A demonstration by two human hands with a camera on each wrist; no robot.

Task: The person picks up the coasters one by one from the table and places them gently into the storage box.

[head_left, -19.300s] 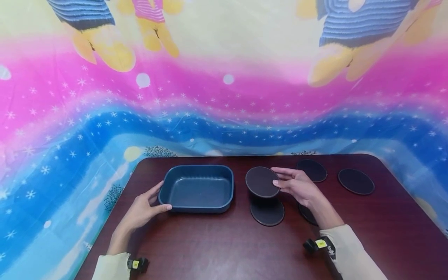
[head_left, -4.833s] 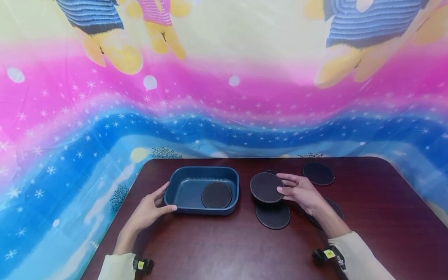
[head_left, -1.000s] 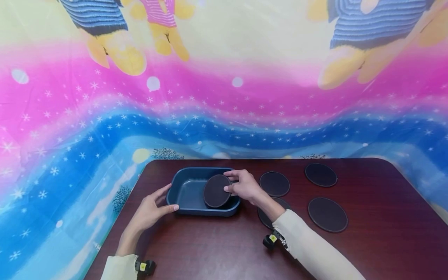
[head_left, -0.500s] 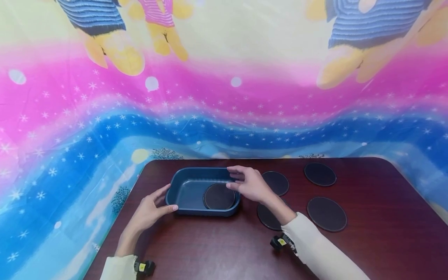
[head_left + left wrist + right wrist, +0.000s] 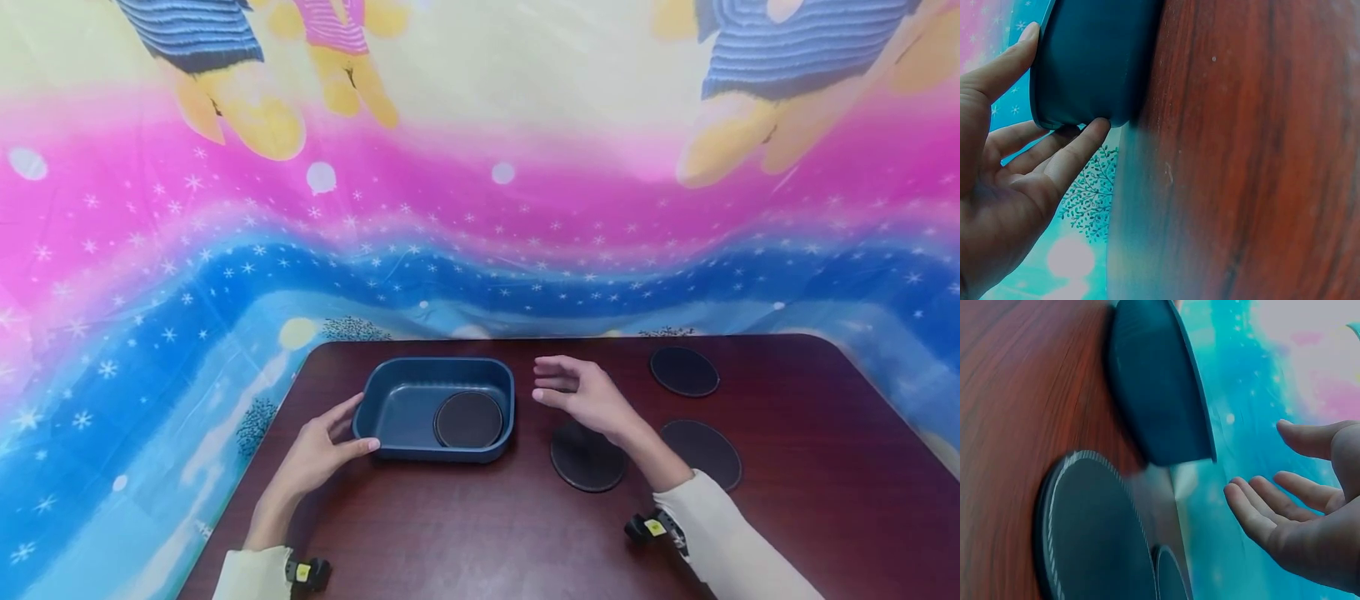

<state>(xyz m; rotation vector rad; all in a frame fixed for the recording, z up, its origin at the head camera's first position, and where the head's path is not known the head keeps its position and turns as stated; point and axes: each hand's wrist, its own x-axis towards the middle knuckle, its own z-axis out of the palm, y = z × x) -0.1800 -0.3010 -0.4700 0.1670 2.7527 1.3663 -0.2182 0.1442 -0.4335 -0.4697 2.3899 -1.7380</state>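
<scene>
My left hand [image 5: 318, 454] holds the left end of a dark blue rectangular bin [image 5: 442, 455], thumb at the front rim and fingers around the side. In the left wrist view, the thumb and fingertips touch the bin [image 5: 1085, 62]. A round dark coaster [image 5: 468, 421] lies inside the bin at the right; whether others lie under it is hidden. Right of the bin, my right hand [image 5: 588, 398] hovers above the table with nothing in it, fingers extended. Below it lies a coaster [image 5: 587, 458]; the right wrist view shows the stitched edge of a coaster [image 5: 1100, 537].
Another coaster [image 5: 684, 372] lies at the back right of the dark red wooden table [image 5: 465, 533]. One more coaster [image 5: 708, 454] is partly covered by the right forearm. A colourful printed cloth [image 5: 480, 250] hangs behind the table.
My right hand has let go of a coaster inside the bin and moved right, out over the table. The left hand stays at the bin. Earlier, the bin stood empty.
</scene>
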